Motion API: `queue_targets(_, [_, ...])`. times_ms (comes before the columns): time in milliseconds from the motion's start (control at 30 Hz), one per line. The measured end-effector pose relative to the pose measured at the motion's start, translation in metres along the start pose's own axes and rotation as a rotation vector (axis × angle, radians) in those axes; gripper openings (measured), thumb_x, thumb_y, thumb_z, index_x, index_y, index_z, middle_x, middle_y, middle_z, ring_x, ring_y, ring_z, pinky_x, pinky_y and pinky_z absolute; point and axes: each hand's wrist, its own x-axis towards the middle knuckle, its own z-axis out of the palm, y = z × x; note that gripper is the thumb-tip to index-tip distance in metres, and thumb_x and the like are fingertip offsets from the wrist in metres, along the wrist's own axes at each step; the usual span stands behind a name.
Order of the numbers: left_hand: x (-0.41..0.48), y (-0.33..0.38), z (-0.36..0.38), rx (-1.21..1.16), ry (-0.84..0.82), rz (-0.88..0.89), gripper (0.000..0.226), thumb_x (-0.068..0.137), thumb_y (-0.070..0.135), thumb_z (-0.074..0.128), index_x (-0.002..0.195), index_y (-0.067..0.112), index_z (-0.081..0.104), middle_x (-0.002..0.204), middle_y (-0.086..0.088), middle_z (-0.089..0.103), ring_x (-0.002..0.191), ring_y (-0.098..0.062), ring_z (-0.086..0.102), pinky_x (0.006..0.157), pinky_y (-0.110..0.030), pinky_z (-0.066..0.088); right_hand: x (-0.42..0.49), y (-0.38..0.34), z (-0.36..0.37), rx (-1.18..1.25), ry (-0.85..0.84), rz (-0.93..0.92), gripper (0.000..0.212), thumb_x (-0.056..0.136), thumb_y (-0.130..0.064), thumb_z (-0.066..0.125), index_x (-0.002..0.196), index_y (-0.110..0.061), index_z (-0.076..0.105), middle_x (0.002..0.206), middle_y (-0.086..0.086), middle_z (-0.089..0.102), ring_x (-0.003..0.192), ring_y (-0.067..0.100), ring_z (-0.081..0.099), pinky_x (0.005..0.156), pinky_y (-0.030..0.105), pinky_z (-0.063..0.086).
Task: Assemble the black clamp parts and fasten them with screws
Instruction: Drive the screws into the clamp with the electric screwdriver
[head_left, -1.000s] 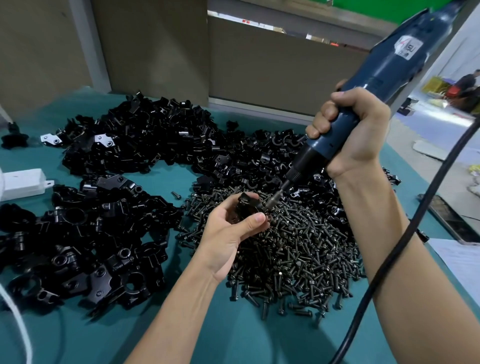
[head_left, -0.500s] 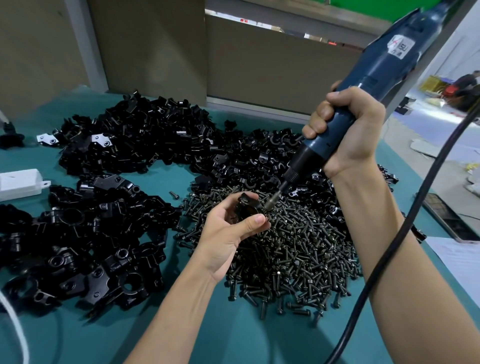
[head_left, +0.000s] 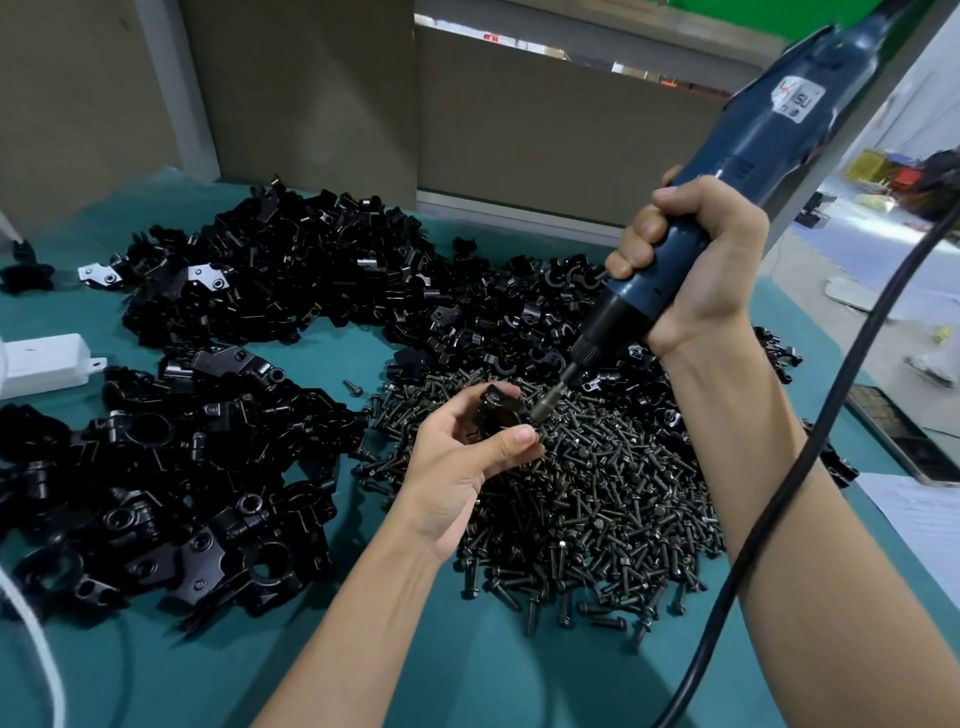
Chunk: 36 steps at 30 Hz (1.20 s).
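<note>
L hand (head_left: 457, 467) is pinching small stiff clamp (head_left: 498, 415) by its edges above screw pile (head_left: 597, 493); R hand (head_left: 691, 270) is gripping driver (head_left: 727, 182), tip against clamp.

electric screwdriver (head_left: 727, 182) | top leans slightly more toward left hand (head_left: 457, 467) fingers (head_left: 462, 410) | right hand (head_left: 696, 265) shifts along

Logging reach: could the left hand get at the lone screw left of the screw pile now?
Probably not yet: the left hand grips a clamp against the driver bit. The way to the screw is bare mat, though.
</note>
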Motion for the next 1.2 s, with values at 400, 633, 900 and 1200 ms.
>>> queue_targets(400, [0.001, 0.000, -0.002, -0.014, -0.002, 0.011, 0.041, 0.055, 0.014, 0.088, 0.094, 0.019, 0.077, 0.087, -0.005, 0.073, 0.079, -0.021, 0.071, 0.077, -0.030, 0.059, 0.001, 0.004, 0.001, 0.004, -0.012, -0.001, 0.013, 0.080, -0.002, 0.046, 0.078, -0.015, 0.045, 0.052, -0.002, 0.043, 0.040, 0.013, 0.037, 0.044, 0.020, 0.036])
queue_targets(633, [0.002, 0.000, -0.004, -0.016, 0.001, 0.018, 0.041, 0.054, 0.014, 0.088, 0.093, 0.019, 0.077, 0.088, -0.005, 0.073, 0.080, -0.021, 0.071, 0.078, -0.031, 0.059, 0.003, 0.007, -0.002, -0.001, 0.005, 0.015, 0.013, 0.072, -0.006, 0.050, 0.075, -0.016, 0.044, 0.052, -0.002, 0.042, 0.040, 0.013, 0.037, 0.044, 0.021, 0.036])
queue_targets(900, [0.003, -0.001, -0.006, -0.015, 0.005, 0.030, 0.041, 0.055, 0.015, 0.088, 0.095, 0.020, 0.077, 0.088, -0.005, 0.073, 0.081, -0.021, 0.072, 0.079, -0.030, 0.059, 0.005, 0.009, -0.001, 0.007, 0.012, 0.019, 0.015, 0.069, -0.007, 0.053, 0.077, -0.015, 0.044, 0.052, -0.001, 0.042, 0.040, 0.014, 0.036, 0.044, 0.022, 0.036])
queue_targets(1200, [0.005, -0.002, -0.009, -0.061, 0.019, 0.031, 0.053, 0.057, 0.017, 0.087, 0.106, 0.009, 0.068, 0.090, -0.007, 0.073, 0.077, -0.021, 0.072, 0.077, -0.030, 0.059, 0.007, 0.011, 0.006, 0.021, -0.001, 0.037, 0.017, 0.067, -0.006, 0.053, 0.078, -0.015, 0.044, 0.052, -0.001, 0.042, 0.039, 0.014, 0.036, 0.044, 0.021, 0.036])
